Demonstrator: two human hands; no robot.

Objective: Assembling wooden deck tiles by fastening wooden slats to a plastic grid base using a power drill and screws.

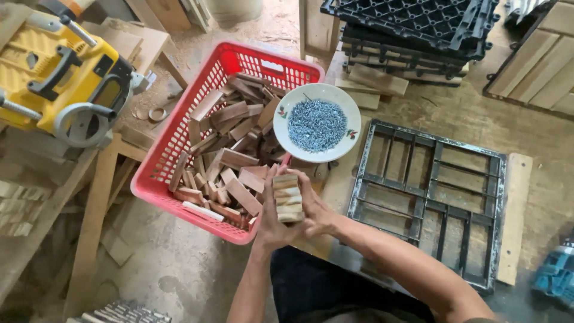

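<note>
Both bare forearms reaching up from the lower edge, angled inward and meeting. Left hand (pixel 269 218) cupped, fingers upright and curled. Right hand (pixel 314 209) pressed opposite, fingers wrapped round, palms facing each other, wrists close together.

Small stack of short, pale and reddish-brown wooden blocks (pixel 287 198), laid flat one on another, edges roughly aligned, clasped upright between both hands just in front of the red basket's near corner, below the white bowl.

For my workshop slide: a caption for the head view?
Both hands grip stacked wood blocks beside a red basket of offcuts.
</note>
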